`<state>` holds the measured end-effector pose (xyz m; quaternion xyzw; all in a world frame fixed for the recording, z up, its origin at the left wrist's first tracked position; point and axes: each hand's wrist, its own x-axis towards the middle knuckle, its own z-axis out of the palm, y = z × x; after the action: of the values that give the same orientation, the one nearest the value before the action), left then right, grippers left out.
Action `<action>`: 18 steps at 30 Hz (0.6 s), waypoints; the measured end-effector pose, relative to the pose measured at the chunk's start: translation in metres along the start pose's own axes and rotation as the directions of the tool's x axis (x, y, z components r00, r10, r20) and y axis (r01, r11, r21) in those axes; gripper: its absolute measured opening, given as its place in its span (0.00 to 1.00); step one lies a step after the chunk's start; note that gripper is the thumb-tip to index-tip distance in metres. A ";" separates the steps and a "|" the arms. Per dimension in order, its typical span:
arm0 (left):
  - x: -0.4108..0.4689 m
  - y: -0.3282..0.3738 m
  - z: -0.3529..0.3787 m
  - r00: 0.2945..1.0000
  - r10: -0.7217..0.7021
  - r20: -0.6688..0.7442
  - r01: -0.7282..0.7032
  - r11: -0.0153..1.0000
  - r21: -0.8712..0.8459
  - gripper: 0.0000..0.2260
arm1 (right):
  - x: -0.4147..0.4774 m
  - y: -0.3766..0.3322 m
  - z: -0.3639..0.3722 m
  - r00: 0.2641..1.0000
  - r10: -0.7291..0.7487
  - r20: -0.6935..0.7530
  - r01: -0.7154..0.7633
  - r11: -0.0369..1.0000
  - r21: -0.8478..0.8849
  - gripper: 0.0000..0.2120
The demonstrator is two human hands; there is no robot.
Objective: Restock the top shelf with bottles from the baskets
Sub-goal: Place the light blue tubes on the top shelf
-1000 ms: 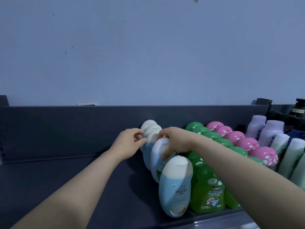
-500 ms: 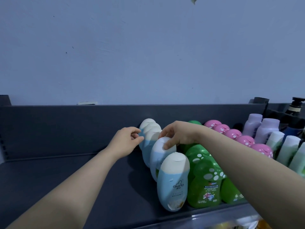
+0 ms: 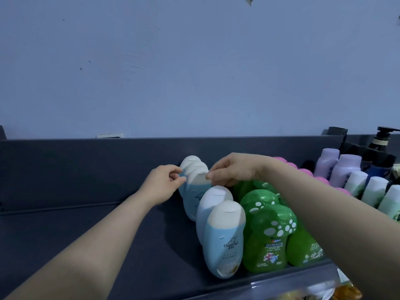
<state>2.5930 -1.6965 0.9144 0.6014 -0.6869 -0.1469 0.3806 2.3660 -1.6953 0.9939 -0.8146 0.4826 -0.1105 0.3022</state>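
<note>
While both hands are working at the far part of the blue row, the left hand is pressing its curled thumb and fingertips against the left shoulder of the third blue bottle, and the right hand is pinching the right edge of its white cap, so a narrow grip is holding that bottle from both sides. This is looking like squaring the bottle into line. It is calling for a light, even squeeze, keeping the body upright and its label facing near, since these rounded bottles are leaning on one another and a shove is risking a topple along the row. The top shelf is carrying the blue row, with green bottles touching it on the right, then pink caps, lilac bottles, pale white-capped bottles and a dark pump bottle far right. No basket is showing clearly; only a blurred yellow patch is peeking below the shelf's near edge.
</note>
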 end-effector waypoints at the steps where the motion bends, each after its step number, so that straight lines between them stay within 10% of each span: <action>1: 0.002 0.000 -0.001 1.000 0.000 -0.006 0.000 1.000 0.000 0.12 | 0.004 0.000 -0.003 0.996 -0.022 -0.083 0.020 0.999 -0.026 0.12; 5: 0.011 -0.004 -0.006 1.000 0.004 -0.015 -0.004 1.000 0.013 0.12 | 0.033 0.003 0.000 0.970 -0.065 -0.233 0.032 0.989 -0.141 0.14; 18: 0.054 -0.001 0.007 0.993 0.087 0.081 -0.096 0.990 0.106 0.17 | 0.052 0.010 -0.001 1.000 0.015 -0.001 -0.015 0.982 -0.189 0.21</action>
<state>2.5897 -1.7493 0.9278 0.5833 -0.7348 -0.1141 0.3268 2.3846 -1.7441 0.9829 -0.8360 0.4967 -0.0618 0.2247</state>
